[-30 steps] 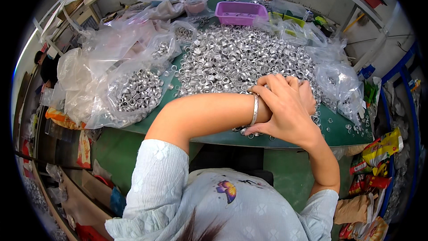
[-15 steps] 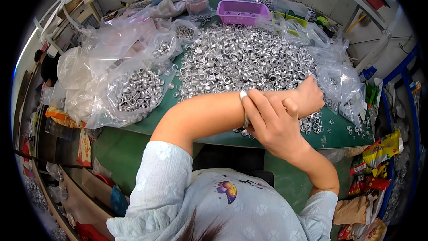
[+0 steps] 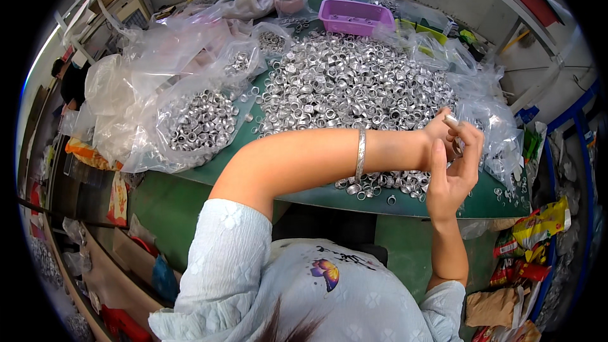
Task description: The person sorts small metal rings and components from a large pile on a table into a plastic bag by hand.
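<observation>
Where bracelet (image 3: 360, 154) circles left forearm (image 3: 304, 156), silver, running crosswise

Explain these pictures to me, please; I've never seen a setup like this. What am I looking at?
There's no robot: these are a person's bare hands, seen from a wide fisheye camera worn on the head, looking down. The left forearm, wearing a silver bracelet, crosses the view; its left hand meets the right hand. Whether either holds anything is unclear. The green table carries a pile of silvery rings, plastic bags and a purple basin.
</observation>
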Demonstrator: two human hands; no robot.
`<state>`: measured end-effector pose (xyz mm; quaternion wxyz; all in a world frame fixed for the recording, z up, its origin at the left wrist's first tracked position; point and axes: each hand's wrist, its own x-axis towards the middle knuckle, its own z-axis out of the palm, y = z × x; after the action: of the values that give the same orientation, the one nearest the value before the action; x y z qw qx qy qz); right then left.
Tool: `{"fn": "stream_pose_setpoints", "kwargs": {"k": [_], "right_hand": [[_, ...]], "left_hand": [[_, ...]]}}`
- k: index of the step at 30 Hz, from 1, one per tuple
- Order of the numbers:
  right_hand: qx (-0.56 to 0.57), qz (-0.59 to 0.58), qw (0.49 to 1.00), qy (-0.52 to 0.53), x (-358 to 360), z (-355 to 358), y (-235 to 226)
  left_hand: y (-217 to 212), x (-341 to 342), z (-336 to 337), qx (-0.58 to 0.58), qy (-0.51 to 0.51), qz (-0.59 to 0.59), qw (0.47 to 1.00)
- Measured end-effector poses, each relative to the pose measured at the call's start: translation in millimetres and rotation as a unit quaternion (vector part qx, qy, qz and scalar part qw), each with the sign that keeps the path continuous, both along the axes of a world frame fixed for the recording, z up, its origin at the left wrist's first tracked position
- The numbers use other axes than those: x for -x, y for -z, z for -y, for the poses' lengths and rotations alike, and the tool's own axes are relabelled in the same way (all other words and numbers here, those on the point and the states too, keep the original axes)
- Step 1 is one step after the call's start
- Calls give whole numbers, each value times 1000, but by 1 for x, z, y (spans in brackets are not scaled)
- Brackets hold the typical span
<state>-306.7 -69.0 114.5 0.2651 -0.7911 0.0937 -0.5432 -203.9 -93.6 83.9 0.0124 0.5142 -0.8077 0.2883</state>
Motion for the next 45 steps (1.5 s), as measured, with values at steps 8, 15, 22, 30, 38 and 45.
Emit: {"fn": "stream_pose_setpoints", "kwargs": {"k": [8, 15, 22, 30, 38, 45], "right_hand": [[160, -132, 977, -42, 3, -14, -8], [189, -201, 960, -45, -10, -22, -3], [183, -171, 968, 8, -19, -22, -3], [199, -148, 954, 166, -70, -10, 3], [190, -184, 923, 279, -76, 29, 5], [174, -185, 962, 97, -109, -9, 10]], "left_hand": [[5, -5, -20, -4, -5, 1, 1000], [9, 2, -12, 0, -8, 18, 1000], [34, 0, 13, 92, -83, 47, 991], [11, -10, -3, 57, -103, -31, 993], [3, -14, -7, 84, -124, -85, 985], [40, -31, 22, 163, -74, -7, 984]]}}
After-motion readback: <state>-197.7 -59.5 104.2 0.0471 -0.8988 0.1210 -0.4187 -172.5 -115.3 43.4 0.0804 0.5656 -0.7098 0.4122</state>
